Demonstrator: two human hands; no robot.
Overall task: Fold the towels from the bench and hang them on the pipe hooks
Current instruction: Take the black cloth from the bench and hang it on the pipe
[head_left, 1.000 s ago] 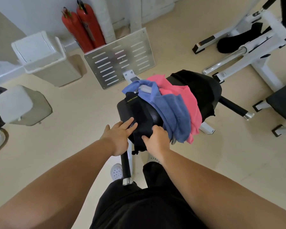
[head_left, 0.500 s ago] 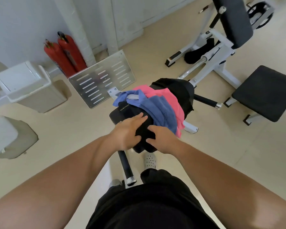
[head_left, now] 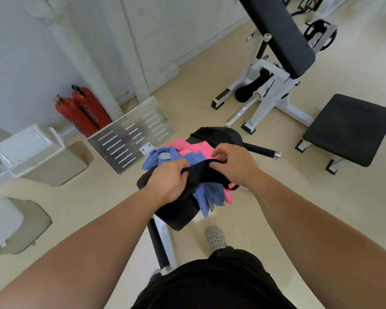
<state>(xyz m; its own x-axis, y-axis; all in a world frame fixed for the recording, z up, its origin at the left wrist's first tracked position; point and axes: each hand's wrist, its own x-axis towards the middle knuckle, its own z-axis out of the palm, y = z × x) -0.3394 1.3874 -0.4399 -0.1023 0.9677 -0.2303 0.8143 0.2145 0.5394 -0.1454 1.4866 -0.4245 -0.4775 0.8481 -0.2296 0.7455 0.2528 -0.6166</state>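
The left grip [head_left: 167, 181] and right grip [head_left: 234, 166] each clench a bunched edge of the black towel [head_left: 201, 172], held just above the blue towel [head_left: 210, 195] and pink towel [head_left: 194, 146] heaped on the black padded desk [head_left: 178, 216], which stands on a beige floor [head_left: 276, 208] near two red extinguishers [head_left: 85, 112], the black cloth's lower part hard to tell from the pad.
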